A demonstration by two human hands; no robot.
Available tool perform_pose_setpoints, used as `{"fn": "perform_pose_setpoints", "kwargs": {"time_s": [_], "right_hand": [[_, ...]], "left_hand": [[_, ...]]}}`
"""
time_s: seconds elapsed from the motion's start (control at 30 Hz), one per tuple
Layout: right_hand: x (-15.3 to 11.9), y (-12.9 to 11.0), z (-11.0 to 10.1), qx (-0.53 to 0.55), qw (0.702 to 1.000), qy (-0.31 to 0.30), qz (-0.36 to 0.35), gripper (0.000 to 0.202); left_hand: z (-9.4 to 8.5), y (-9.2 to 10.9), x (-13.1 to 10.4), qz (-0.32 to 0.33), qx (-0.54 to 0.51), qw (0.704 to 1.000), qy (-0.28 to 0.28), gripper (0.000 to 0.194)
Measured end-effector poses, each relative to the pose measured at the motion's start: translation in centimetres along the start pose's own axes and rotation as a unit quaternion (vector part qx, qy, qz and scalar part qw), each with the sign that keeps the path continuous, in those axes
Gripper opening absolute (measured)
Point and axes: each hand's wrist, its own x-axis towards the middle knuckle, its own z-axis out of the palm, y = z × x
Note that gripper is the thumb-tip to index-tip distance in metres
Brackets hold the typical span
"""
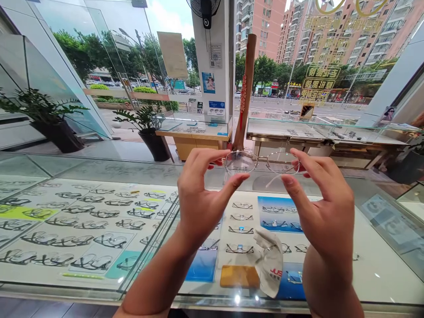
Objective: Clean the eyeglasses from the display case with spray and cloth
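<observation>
A pair of thin metal-rimmed eyeglasses (263, 158) is held up level above the glass counter, with printed marks on its clear lenses. My left hand (203, 194) pinches the left rim between thumb and fingers. At the other end, my right hand (323, 205) grips the right side the same way, near a thin temple arm that slants down. Below the glasses, a crumpled pale cloth (270, 265) with red lettering lies on the counter, beside an amber-brown rectangle (239, 276).
The glass display counter (198, 302) holds rows of spectacle frames (109, 240) on white and blue panels. Beyond it stand a brown wooden post (247, 88), potted plants (150, 128), a wooden cabinet (190, 145) and large windows.
</observation>
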Motion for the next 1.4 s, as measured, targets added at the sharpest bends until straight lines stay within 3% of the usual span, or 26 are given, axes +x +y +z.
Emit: {"fn": "perform_pose_setpoints", "kwargs": {"time_s": [0.83,1.4], "right_hand": [[0.2,1.1,0.8,0.015,1.0,-0.018,0.001,0.041],[0.8,1.7,1.7,0.028,0.999,0.009,-0.014,0.037]], "left_hand": [[0.6,-0.8,0.3,0.0,-0.015,1.0,0.013,0.04],[1.0,-3.2,1.0,-0.027,-0.066,0.997,-0.022,0.04]]}}
